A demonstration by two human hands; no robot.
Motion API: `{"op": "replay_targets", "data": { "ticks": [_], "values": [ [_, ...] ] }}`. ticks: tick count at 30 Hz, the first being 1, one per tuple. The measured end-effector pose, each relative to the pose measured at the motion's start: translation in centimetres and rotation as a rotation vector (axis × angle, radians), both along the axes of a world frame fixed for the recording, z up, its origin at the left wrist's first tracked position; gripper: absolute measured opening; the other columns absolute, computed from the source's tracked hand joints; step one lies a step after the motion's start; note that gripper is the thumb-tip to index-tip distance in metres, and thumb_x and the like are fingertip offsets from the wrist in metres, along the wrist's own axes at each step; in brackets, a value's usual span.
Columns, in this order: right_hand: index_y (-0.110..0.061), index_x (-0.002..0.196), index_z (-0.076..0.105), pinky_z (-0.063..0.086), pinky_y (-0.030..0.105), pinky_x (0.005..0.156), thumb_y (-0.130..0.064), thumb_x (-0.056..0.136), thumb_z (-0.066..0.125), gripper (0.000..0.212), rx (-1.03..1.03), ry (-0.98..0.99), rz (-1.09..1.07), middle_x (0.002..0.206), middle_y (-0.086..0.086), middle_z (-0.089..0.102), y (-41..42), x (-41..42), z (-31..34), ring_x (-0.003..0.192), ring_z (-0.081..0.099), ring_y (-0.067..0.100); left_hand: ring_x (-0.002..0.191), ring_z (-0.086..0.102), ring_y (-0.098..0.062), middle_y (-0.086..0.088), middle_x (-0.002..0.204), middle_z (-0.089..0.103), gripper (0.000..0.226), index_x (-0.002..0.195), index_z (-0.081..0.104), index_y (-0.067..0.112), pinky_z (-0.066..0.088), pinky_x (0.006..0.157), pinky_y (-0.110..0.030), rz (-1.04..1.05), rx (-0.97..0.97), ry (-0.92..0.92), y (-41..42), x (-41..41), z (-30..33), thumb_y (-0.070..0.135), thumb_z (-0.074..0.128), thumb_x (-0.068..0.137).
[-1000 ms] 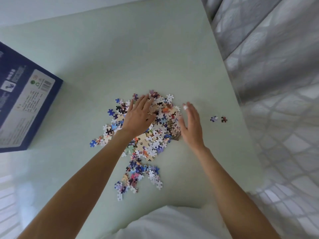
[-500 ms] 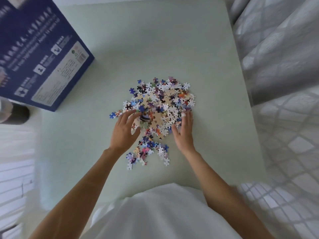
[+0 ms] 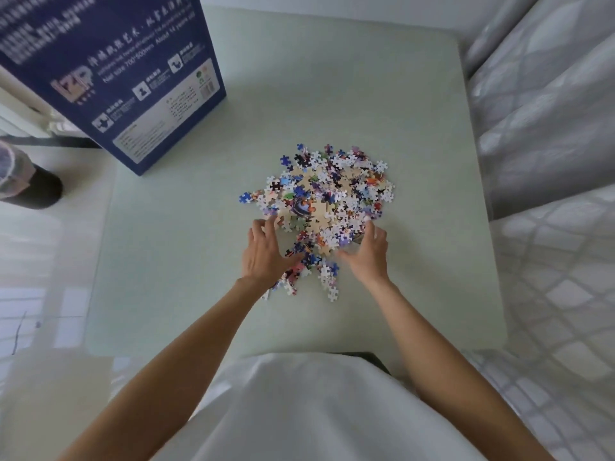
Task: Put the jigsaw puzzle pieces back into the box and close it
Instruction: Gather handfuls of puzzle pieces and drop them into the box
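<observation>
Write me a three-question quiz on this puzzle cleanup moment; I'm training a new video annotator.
1. True or false: the blue box stands at the table's far left.
2. Where do the puzzle pieces lie? A in the box; B heaped on the table; C on the floor.
3. Which hand is at the heap's left edge?

Key: 1 true. 2 B. 3 The left hand; the right hand is at the near right edge.

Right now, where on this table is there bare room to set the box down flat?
Bare table stretches beyond the puzzle pile, right of the box. Another bare strip lies left of the left hand. The middle is crowded: pieces, with the right hand alongside.
</observation>
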State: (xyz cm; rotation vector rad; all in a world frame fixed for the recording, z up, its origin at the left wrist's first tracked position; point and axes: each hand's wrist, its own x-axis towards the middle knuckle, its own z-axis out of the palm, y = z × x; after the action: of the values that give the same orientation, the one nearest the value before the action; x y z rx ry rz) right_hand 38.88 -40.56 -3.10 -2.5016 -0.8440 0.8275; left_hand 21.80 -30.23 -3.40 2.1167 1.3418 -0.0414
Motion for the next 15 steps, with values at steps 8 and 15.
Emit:
{"op": "replay_targets", "data": {
  "ticks": [8, 15],
  "values": [
    [-0.019, 0.14, 0.022, 0.043, 0.039, 0.093, -0.051, 0.063, 0.078, 0.1, -0.145, -0.157, 0.12, 0.137, 0.017, 0.026, 4.5, 0.3, 0.0, 0.125, 0.029, 0.034, 0.134, 0.018, -0.034, -0.009, 0.148, 0.016, 0.112, 0.146, 0.012, 0.028, 0.032, 0.107, -0.047, -0.055, 0.049, 0.128, 3.7, 4.4, -1.4, 0.067, 0.072, 0.059],
    [-0.017, 0.122, 0.037, 0.047, 0.027, 0.068, -0.037, 0.071, 0.077, 0.068, -0.036, -0.172, 0.197, 0.126, 0.014, 0.037, 5.9, 0.2, 0.2, 0.104, 0.051, 0.025, 0.124, 0.038, -0.025, -0.007, 0.135, 0.037, 0.073, 0.137, 0.036, 0.04, 0.053, 0.085, -0.039, -0.06, 0.037, -0.025, 3.3, 4.7, -1.3, 0.039, 0.073, 0.075]
  ]
}}
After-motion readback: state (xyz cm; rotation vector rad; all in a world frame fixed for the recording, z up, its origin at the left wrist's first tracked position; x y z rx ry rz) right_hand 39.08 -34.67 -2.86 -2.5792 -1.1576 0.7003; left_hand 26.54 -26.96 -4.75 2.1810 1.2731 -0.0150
